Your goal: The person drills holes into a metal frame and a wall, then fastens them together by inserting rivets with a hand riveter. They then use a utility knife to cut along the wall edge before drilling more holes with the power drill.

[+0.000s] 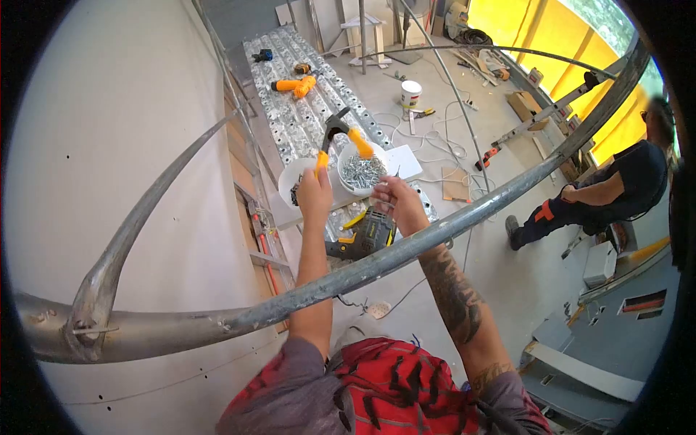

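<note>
My left hand (316,192) is closed around one yellow handle of a black-headed hand tool (337,127) that looks like setting pliers; its other yellow handle stands away, over a white bucket. That white bucket (344,181) holds many loose metal fasteners (362,171), screws or anchors. Just right of its rim is my right hand (395,197), fingers bent together; a thin dark piece shows by the fingertips, too small to name. A second white bucket (284,181) sits behind my left hand. Below the buckets lies a black-and-yellow power drill (373,233).
Scaffold rails (362,268) curve around me at waist height. The perforated metal platform (286,116) carries an orange drill (297,86) and a dark one (263,55). Beyond, a white tub (410,93) and cables lie on the floor. A person (616,181) stands at right; a wall is left.
</note>
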Demonstrator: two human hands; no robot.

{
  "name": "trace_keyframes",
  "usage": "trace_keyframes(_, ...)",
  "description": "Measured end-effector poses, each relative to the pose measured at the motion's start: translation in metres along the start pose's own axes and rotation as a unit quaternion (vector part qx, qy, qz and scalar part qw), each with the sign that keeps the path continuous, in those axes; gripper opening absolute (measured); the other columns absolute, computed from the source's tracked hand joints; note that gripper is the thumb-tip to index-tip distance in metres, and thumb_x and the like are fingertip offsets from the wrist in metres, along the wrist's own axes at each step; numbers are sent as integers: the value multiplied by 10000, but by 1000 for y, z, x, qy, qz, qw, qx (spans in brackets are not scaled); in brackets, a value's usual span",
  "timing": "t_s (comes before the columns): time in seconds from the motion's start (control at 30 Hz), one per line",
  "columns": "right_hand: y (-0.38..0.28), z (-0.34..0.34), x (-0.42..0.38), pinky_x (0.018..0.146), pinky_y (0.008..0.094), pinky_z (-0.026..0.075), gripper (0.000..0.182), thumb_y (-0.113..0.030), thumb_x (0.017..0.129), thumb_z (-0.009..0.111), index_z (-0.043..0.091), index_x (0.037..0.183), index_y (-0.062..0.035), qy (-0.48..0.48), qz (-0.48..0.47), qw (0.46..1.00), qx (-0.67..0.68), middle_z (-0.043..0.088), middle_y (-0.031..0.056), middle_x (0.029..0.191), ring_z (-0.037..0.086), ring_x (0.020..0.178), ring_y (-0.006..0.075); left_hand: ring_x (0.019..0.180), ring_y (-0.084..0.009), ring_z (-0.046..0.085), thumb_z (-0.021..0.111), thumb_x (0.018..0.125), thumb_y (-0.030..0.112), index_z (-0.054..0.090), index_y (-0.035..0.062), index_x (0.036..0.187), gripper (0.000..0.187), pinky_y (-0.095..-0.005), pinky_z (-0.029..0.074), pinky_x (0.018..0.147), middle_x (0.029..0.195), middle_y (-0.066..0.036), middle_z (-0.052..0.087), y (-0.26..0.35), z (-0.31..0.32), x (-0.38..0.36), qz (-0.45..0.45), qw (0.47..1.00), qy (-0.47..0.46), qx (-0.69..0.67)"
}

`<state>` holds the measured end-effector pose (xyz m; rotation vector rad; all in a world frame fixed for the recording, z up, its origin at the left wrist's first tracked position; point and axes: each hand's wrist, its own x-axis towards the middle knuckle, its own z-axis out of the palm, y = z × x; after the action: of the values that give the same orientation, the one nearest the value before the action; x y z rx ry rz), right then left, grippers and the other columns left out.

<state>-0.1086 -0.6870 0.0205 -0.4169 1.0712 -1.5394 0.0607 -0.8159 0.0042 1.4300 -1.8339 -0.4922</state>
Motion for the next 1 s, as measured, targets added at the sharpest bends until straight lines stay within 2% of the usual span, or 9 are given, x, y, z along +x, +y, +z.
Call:
trace_keyframes(0.07,-21,6,-1,884,364,512,473,-437,999,494,517,1275,-53,3,25,999,34,622,93,1116,617,1010,174,746,-416,609,488,999,335,564,-11,933,360,-478,461,687,775,-212,609,9,-17,-55,26,995,4,-98)
trace_keyframes(0.17,-32,-2,-12,880,374,504,552,-426,973,550,434,1370,-61,-154,93,970,163,640,115,1136,630,1049,201,751,-407,618,457,1014,361,566,7,974,373,-446,469,672,787,-214,607,18,-32,-130,-8,985,-92,-144)
trace_keyframes(0.3,-22,-8,-64,893,372,543,582,-198,932,651,344,1403,-50,-56,-18,994,96,637,144,1128,643,1077,242,808,-328,652,477,1007,331,589,24,1000,326,-390,489,708,825,-170,633,15,-21,-154,101,939,-172,-279)
trace_keyframes(0.37,-4,-34,-80,889,367,537,535,-136,910,645,383,1368,-46,-3,-15,995,102,642,133,1106,644,1061,233,818,-323,643,523,984,287,614,39,964,265,-379,484,714,825,-160,638,21,-7,-120,80,945,-111,-297)
trace_keyframes(0.5,13,-74,-122,869,346,511,399,11,830,596,512,1219,-21,52,-6,998,-26,652,102,1054,642,1011,206,851,-340,637,595,905,216,668,37,899,193,-424,503,749,859,-167,671,33,55,-23,119,990,-79,-2)
trace_keyframes(0.67,8,-80,-180,862,336,487,320,30,773,588,569,1088,-18,111,-15,986,-123,643,72,1005,623,973,178,784,-399,651,609,848,174,707,54,959,191,-497,514,735,889,-183,692,-7,146,34,115,950,-159,242)
trace_keyframes(0.9,8,-101,-227,725,281,449,335,-98,815,645,570,1139,-60,190,-49,975,-100,581,11,882,547,798,123,777,-391,657,727,761,238,705,33,791,209,-467,501,715,809,-191,685,-12,128,36,166,949,-192,188)
trace_keyframes(0.97,26,-120,-230,662,248,420,369,-200,847,670,574,1179,-70,203,-39,978,-22,545,-12,833,518,738,102,893,-385,644,712,781,243,697,41,978,282,-450,500,774,926,-196,687,-130,199,67,212,964,-155,-38)
trace_keyframes(1.0,29,-124,-237,646,252,434,360,-223,852,683,581,1162,-74,223,-56,972,41,550,-14,826,521,717,91,1009,-363,621,674,825,254,635,22,1133,387,-467,488,833,1057,-211,660,-129,206,67,329,929,-53,164)
